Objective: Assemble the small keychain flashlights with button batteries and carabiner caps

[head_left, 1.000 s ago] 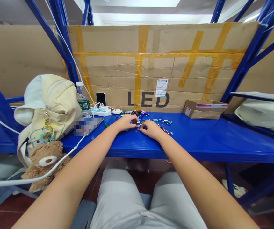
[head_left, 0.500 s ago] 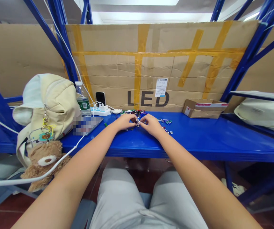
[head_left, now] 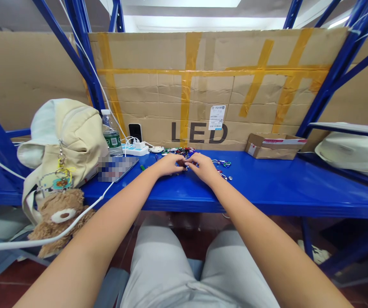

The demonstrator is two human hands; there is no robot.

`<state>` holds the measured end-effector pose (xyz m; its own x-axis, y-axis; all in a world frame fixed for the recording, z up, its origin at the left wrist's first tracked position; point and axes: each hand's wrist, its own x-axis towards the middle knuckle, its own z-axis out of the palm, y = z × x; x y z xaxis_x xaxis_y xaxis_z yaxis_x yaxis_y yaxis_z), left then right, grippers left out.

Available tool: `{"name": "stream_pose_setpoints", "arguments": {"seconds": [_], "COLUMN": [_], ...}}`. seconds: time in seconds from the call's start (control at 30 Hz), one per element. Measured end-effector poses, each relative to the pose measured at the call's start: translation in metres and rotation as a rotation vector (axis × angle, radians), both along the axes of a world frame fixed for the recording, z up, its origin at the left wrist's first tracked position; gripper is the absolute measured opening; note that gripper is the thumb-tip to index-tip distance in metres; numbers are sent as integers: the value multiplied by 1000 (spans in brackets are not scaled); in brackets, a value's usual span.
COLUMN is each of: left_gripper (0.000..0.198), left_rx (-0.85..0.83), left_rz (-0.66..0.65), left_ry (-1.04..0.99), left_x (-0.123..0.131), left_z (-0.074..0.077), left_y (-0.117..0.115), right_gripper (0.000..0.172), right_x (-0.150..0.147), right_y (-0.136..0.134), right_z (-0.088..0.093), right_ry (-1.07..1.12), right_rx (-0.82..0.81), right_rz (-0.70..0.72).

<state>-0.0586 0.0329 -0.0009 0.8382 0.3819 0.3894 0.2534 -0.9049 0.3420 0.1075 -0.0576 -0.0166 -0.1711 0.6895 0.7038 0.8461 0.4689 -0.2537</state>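
Note:
Over the blue table (head_left: 267, 184), my left hand (head_left: 170, 164) and my right hand (head_left: 202, 166) meet at the fingertips. Both are closed in a pinch around a small item, mostly hidden by the fingers; only a dark and shiny bit shows. Just behind the hands lies a pile of small colourful metallic pieces (head_left: 180, 150). To the right of my right hand are a green and blue piece with a ring-like shape (head_left: 227, 164) and a red and silver piece (head_left: 224, 176). A small green piece (head_left: 142, 167) lies left of my left hand.
At the left stand a cream bag (head_left: 81, 128) with a teddy bear (head_left: 58, 209), a water bottle (head_left: 112, 141), a phone (head_left: 126, 169) and a power strip (head_left: 135, 149). A small open cardboard box (head_left: 274, 147) is at the back right, before a large cardboard sheet (head_left: 158, 98).
The fingertips have shifted slightly, and the small shiny item between them is now more covered than before. The arms and the pieces on the table have stayed in place.

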Motion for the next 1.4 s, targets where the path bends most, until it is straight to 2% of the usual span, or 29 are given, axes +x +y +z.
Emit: {"name": "stream_pose_setpoints", "arguments": {"seconds": [0.13,0.27,0.43,0.6,0.8,0.9,0.97,1.1,1.17,1.4], "left_gripper": [20,18,16,15,17,17,19,21,20,20], "left_rx": [-57,-78,-15,10,-14,-15,-15,2,-8,-89], "left_rz": [8,85,199,216,191,173,151,81,44,7], "left_ry": [-8,-67,-120,-116,-102,-87,-60,8,25,-6], "left_x": [0,0,0,-1,-1,-1,-2,-1,0,2], "left_z": [-1,-2,0,0,-2,-3,-3,0,2,-1], "left_y": [3,8,8,7,9,10,9,3,-3,-7], "right_gripper": [9,11,18,21,11,13,14,8,6,5], "right_x": [0,2,2,1,7,7,7,5,5,2], "right_y": [-1,0,6,10,9,6,5,5,5,3], "right_z": [0,-2,-9,-12,-11,-9,-7,-4,-3,-2], "right_ry": [-69,-28,-156,-265,-152,-67,0,149,167,38], "right_rx": [-4,-19,-177,-284,-319,-336,-274,6,91,126], "right_rz": [-9,-74,-135,-192,-170,-175,-155,-75,-44,-25]}}
